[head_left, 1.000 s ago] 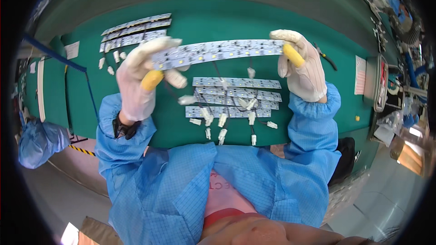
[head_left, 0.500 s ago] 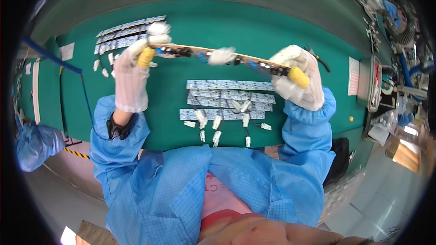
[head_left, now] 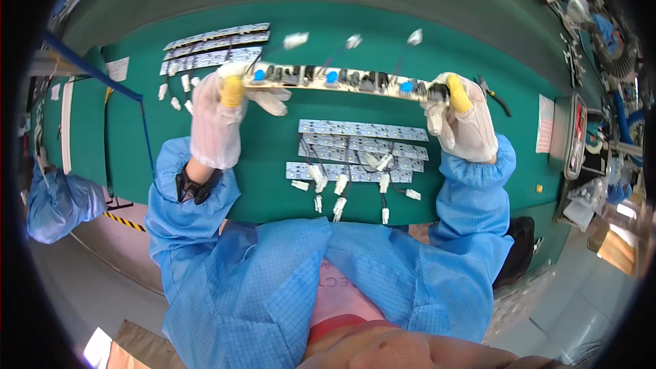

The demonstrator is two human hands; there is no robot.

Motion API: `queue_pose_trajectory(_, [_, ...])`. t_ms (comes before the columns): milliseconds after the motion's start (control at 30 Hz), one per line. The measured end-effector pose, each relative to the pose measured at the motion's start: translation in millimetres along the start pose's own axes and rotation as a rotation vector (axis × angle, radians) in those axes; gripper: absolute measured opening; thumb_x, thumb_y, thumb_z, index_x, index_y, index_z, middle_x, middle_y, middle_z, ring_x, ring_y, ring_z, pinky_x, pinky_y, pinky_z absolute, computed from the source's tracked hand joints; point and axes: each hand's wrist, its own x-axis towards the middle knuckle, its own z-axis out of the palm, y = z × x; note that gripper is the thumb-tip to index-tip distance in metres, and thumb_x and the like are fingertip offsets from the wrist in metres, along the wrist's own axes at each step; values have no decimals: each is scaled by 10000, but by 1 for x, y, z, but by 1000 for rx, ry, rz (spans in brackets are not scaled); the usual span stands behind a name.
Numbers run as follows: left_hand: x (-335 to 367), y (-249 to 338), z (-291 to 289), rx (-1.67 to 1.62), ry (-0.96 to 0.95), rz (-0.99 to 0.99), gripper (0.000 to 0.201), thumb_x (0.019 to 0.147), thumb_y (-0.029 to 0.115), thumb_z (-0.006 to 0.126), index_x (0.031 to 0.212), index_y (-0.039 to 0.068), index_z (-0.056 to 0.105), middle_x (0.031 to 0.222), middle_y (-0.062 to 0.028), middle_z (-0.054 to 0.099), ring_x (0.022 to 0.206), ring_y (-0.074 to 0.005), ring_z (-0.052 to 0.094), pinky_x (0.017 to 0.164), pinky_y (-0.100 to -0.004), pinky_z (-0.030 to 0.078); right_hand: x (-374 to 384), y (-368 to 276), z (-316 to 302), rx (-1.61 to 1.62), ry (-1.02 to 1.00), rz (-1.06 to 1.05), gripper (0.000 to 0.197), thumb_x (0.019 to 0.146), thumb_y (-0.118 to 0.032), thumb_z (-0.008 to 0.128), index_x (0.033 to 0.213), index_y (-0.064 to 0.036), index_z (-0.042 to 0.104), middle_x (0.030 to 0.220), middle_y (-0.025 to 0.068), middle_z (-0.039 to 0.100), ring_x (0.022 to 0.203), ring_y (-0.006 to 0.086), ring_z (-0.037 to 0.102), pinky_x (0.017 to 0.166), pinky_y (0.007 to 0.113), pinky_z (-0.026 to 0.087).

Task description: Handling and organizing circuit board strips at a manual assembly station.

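Both my hands wear white gloves with yellow thumb covers. My left hand [head_left: 229, 102] grips the left end of a long circuit board strip [head_left: 307, 76], and my right hand [head_left: 465, 113] grips its right end. Black and blue components line the face of the strip. Wires with white connectors [head_left: 353, 42] stick up from its far side. Below the held strip, several white LED strips [head_left: 362, 130] lie on the green table with their wires and white connectors [head_left: 339, 184] toward me. More LED strips [head_left: 215, 48] lie at the far left, beyond my left hand.
Black-handled pliers [head_left: 493, 96] lie to the right of my right hand. A printed sheet [head_left: 544, 123] and a metal tray [head_left: 568, 133] sit at the right edge of the green table [head_left: 266, 191]. A blue coiled cord [head_left: 145, 137] hangs on the left. Another person's blue sleeve [head_left: 65, 205] shows at far left.
The held strip has turned so its component face shows more fully, and its connectors now stand out on the far side. The whole view has shifted slightly.
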Motion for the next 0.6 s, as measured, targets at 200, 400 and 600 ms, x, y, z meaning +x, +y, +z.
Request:
queue_pose_trajectory(200, [-3, 15, 7, -541, -122, 11, 585, 897, 445, 574, 1278, 21, 444, 1057, -114, 616, 982, -207, 593, 888, -398, 471, 0, -1, 10, 177, -30, -67, 589, 750, -243, 748, 1212, -3, 473, 919, 37, 568, 552, 37, 469, 440, 149, 299])
queue_pose_trajectory(400, [30, 14, -60, 3, 335, 28, 251, 912, 143, 485, 1119, 25, 561, 1012, -72, 635, 869, -103, 604, 789, -242, 454, -2, -10, 0, -331, -161, -205, 531, 708, -18, 715, 1194, -12, 500, 1004, 94, 576, 811, 163, 589, 691, 269, 483])
queue_pose_trajectory(600, [58, -70, -145, 547, 346, 8, 243, 885, 109, 525, 1117, 56, 576, 968, -90, 659, 829, -208, 647, 825, -317, 461, -6, -5, 10, -1087, -372, -264, 533, 687, 27, 701, 1176, -69, 513, 1090, 128, 562, 979, 322, 582, 801, 353, 507])
